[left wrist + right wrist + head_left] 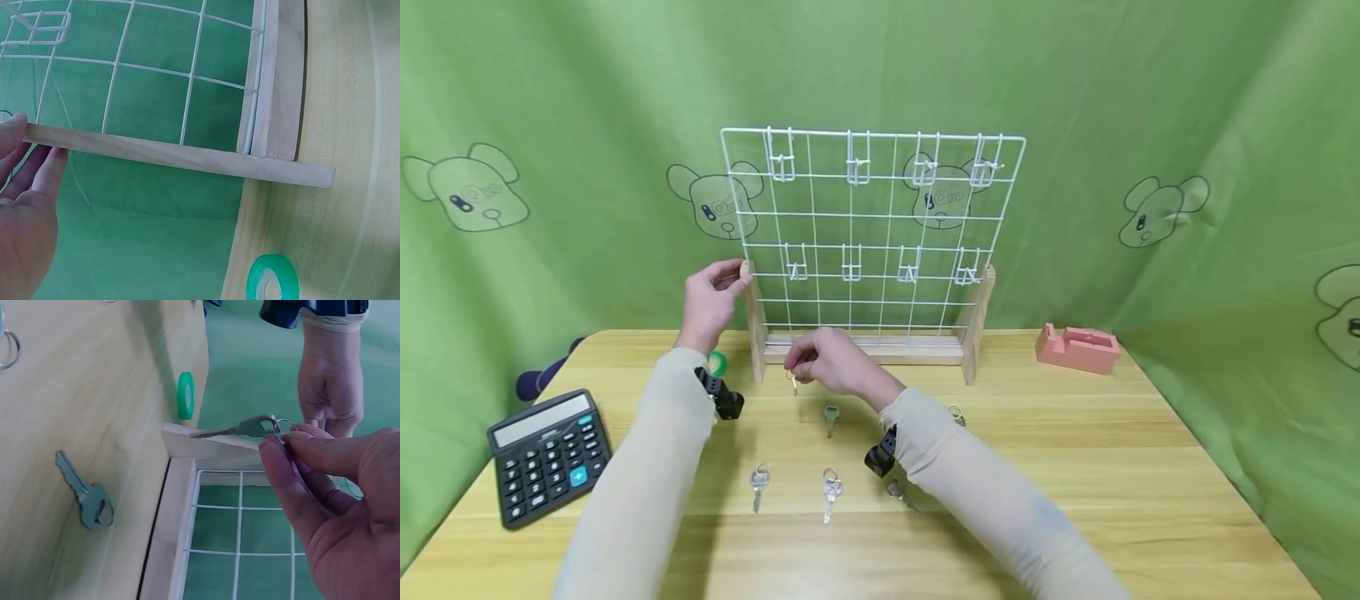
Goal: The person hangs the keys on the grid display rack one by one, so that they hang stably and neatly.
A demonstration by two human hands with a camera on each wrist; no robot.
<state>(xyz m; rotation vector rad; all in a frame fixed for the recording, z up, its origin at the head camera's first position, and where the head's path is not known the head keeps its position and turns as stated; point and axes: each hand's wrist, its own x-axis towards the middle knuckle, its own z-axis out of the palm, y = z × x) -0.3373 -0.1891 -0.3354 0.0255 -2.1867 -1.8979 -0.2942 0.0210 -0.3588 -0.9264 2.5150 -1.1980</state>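
Observation:
A white wire grid rack [871, 217] with several hooks stands upright at the table's back in wooden side posts. My left hand [710, 302] pinches the top of the left wooden post [181, 156] between thumb and fingers. With thumb and forefinger, my right hand [838, 360] pinches the ring of a key [244, 428], which hangs in front of the rack's lower left part, above the table. Below that hand lies a second key [831, 419]. Nearer the front are a key with a ring [759, 482] and another silver key [831, 493].
A key [895, 490] lies partly under the right forearm, and another [958, 419] just beyond it. The black calculator [552, 458] is at the left. Green tape [718, 364] sits beside the left wrist. A pink tape dispenser [1078, 349] stands back right. Green curtain surrounds the table.

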